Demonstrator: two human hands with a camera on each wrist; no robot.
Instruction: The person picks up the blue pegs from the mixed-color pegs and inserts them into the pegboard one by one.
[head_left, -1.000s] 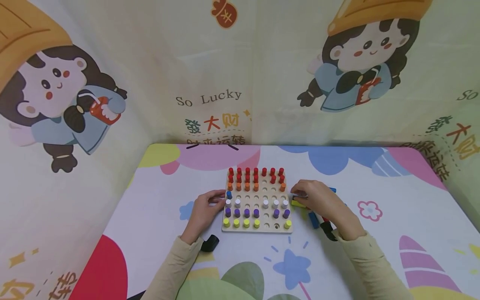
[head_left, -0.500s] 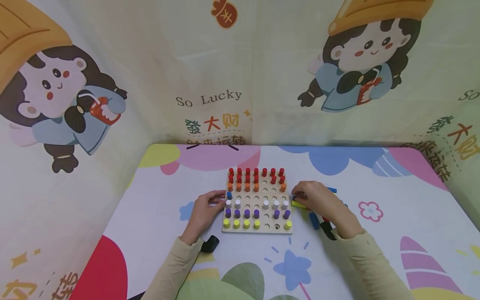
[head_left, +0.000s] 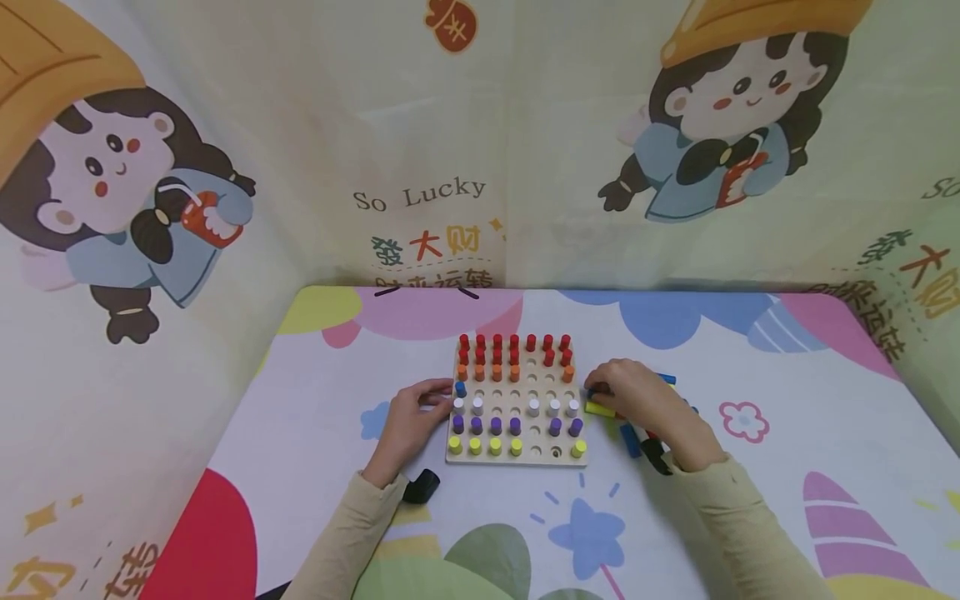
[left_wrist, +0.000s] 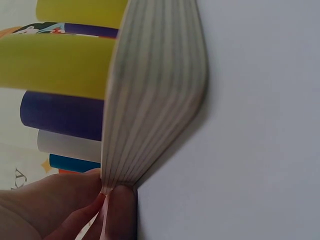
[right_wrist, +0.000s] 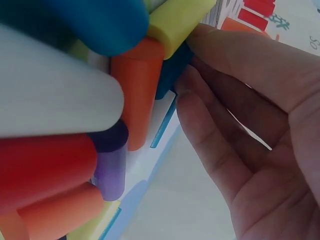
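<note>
A wooden peg board [head_left: 517, 454] lies mid-table with rows of red, orange, white, purple and yellow pegs and several bare holes. My left hand [head_left: 441, 400] holds its left edge beside a lone blue peg [head_left: 461, 388]; in the left wrist view the fingers [left_wrist: 85, 210] pinch the board's edge [left_wrist: 150, 100]. My right hand [head_left: 594, 390] reaches into a pile of loose pegs [head_left: 633, 437] right of the board. Its fingertips [right_wrist: 182, 87] pinch a dark blue peg [right_wrist: 167, 80] under a yellow peg [right_wrist: 175, 22].
Loose pegs, red [right_wrist: 45, 165], orange [right_wrist: 137, 90] and purple [right_wrist: 110, 172], crowd under my right palm. A black strap [head_left: 420, 486] sits by my left wrist. Printed cloth walls [head_left: 420, 200] close in the table's back and sides.
My right hand's fingers have drawn in slightly on the loose pegs. The left hand and the board have stayed put.
</note>
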